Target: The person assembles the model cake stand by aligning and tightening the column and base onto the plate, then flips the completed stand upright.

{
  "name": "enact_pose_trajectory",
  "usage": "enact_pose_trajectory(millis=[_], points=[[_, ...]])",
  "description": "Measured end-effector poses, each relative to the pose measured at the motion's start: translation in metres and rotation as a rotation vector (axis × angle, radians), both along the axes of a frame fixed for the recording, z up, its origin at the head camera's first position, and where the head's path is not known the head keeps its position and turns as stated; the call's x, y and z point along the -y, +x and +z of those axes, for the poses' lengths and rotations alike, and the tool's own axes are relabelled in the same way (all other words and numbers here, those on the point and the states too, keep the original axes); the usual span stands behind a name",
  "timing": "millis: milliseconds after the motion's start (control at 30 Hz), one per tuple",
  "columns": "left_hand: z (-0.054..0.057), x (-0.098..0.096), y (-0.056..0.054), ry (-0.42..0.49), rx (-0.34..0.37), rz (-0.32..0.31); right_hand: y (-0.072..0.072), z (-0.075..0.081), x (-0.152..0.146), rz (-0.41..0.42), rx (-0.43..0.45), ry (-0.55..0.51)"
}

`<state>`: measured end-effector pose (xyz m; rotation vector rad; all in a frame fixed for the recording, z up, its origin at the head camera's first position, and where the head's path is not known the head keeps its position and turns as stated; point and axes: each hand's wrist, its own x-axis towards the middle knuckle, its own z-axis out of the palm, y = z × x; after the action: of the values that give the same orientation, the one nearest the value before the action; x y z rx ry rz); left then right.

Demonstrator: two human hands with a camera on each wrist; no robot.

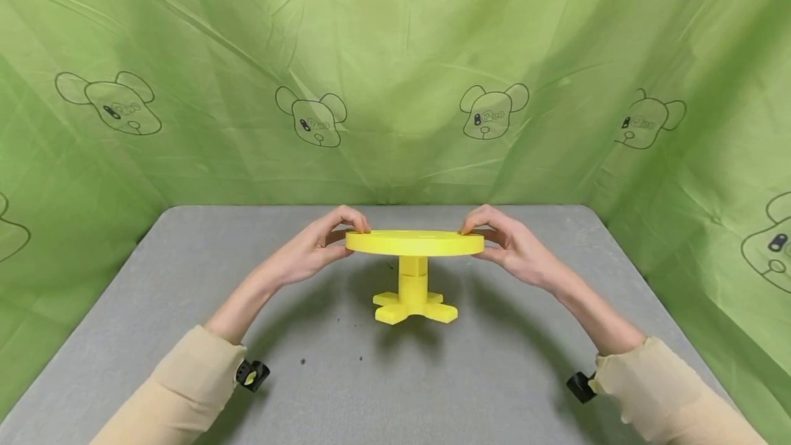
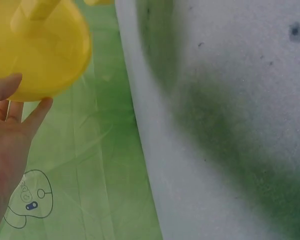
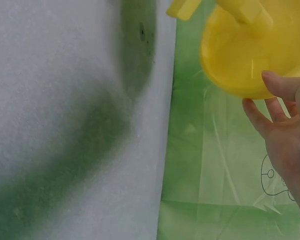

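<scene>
A yellow round-topped pedestal stand, like a small toy table, is held upright above the grey table, its shadow below. Its short column ends in a foot with several splayed legs. My left hand pinches the left rim of the disc, fingers over the top and thumb underneath. On the opposite rim, my right hand grips the same way. Both wrist views look up at the disc's underside, where the left thumb and right thumb press near the edge.
Below lies a grey table with a few small dark specks. Green fabric printed with bear-head outlines hangs behind it and along both sides. A black wrist device sits at the left cuff, another at the right.
</scene>
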<state>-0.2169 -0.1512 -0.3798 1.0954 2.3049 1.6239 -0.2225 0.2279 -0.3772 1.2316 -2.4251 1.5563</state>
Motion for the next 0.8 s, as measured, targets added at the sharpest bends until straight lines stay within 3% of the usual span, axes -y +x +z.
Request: enact_pose_trajectory(millis=[367,800], points=[[-0.009,-0.002,0.000,-0.027,-0.138,0.023,-0.003,-0.012,0.003,0.022,-0.040,-0.030],[-0.024,-0.005,-0.003,-0.063,-0.207,0.063,-0.003,-0.026,0.007,-0.033,-0.012,-0.024]])
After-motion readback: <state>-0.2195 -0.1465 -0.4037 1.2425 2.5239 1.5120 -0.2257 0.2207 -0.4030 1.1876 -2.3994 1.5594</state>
